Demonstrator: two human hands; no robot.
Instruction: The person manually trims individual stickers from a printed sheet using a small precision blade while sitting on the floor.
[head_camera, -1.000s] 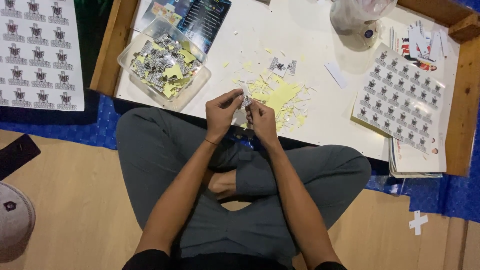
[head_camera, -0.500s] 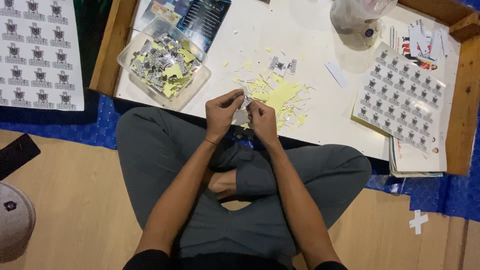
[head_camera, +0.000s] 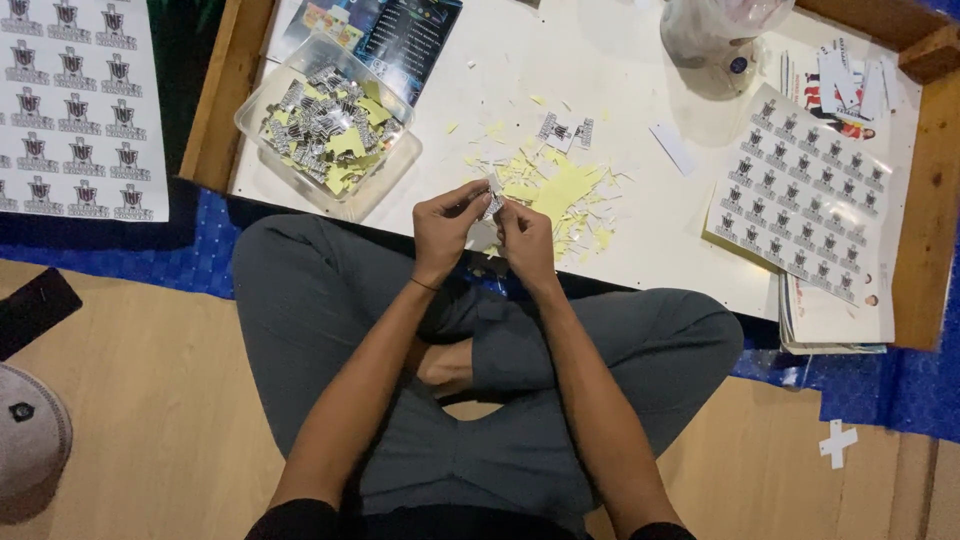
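I sit cross-legged at a low white table (head_camera: 620, 70). My left hand (head_camera: 445, 228) and my right hand (head_camera: 527, 240) meet over the table's near edge, both pinching one small sticker piece (head_camera: 492, 203) between the fingertips. Just beyond them lies a pile of yellow backing scraps (head_camera: 565, 190) with two small cut stickers (head_camera: 563, 131) at its far side. A clear plastic tub (head_camera: 328, 125) full of peeled stickers and yellow scraps stands to the left of my hands.
A printed sticker sheet (head_camera: 800, 200) lies at the right on a stack of paper. Another sticker sheet (head_camera: 75, 105) lies on the floor at far left. A plastic bag (head_camera: 715, 35) sits at the table's back. Wooden frame (head_camera: 925, 200) borders the table. A cap (head_camera: 30, 430) lies lower left.
None of the objects have moved. Both hands stay together on the small sticker piece, with only slight finger motion.
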